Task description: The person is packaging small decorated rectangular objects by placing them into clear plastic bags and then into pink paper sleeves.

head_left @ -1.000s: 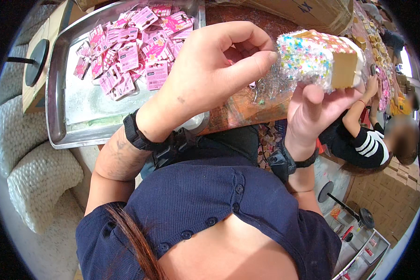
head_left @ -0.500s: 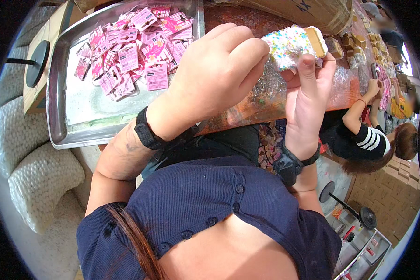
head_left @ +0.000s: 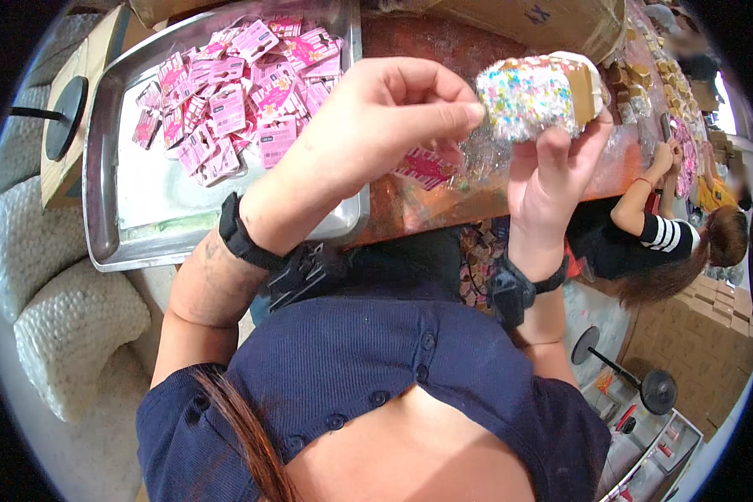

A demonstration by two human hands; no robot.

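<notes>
My right hand grips a fuzzy white block speckled with blue, yellow and pink, with the thumb in front. A plain brown panel and a white edge show at the block's right end. My left hand is closed in a pinch at the block's left edge; whatever its fingertips hold is too small to make out. Below those fingers a pink striped card shows; I cannot tell whether it lies on the table or hangs from the hand.
A metal tray at the left holds a heap of pink packaged cards. A cardboard box stands on the reddish table. At the right another person works at the same table. Bubble-wrapped bundles stand at far left.
My left hand has turned, so its thumb and pinching fingertips now show, and the pink card below it has come into view. The block has shifted slightly right and shows more of its brown panel.
</notes>
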